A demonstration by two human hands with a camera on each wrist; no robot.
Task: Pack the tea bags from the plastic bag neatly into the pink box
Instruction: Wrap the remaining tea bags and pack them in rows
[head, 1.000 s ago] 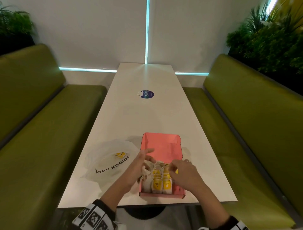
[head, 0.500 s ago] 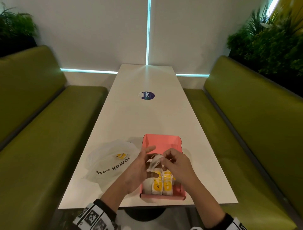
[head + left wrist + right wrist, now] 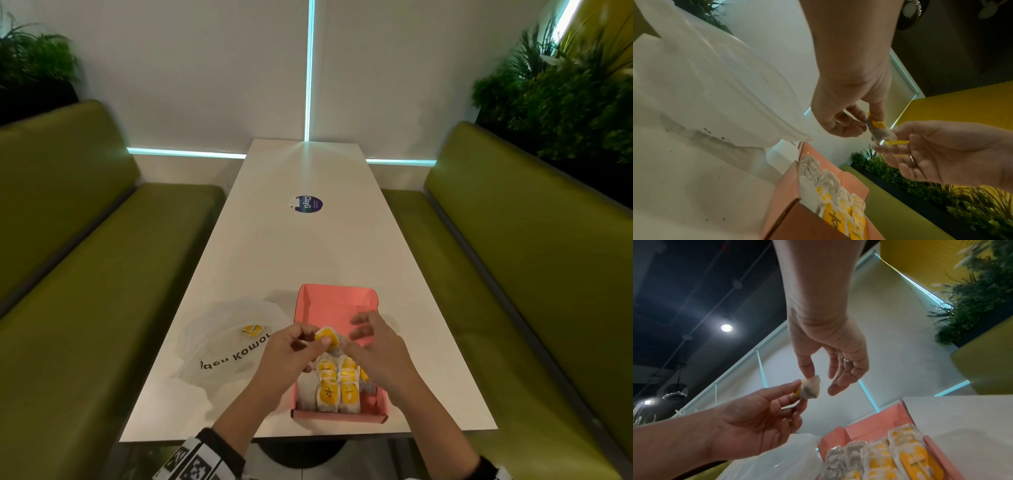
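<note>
Left hand (image 3: 291,349) pinches one tea bag (image 3: 327,337) above the pink box (image 3: 337,308); right hand (image 3: 373,346) is loosely open, thumb touching it. Best to square it upright, label forward, behind the packed rows (image 3: 337,387). One more shows in the plastic bag (image 3: 219,346) on the counter (image 3: 274,246).

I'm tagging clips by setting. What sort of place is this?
Probably a café or canteen booth: a long white table between two green upholstered benches, planters of greenery behind the backrests, and a round branded sticker on the tabletop.
</note>
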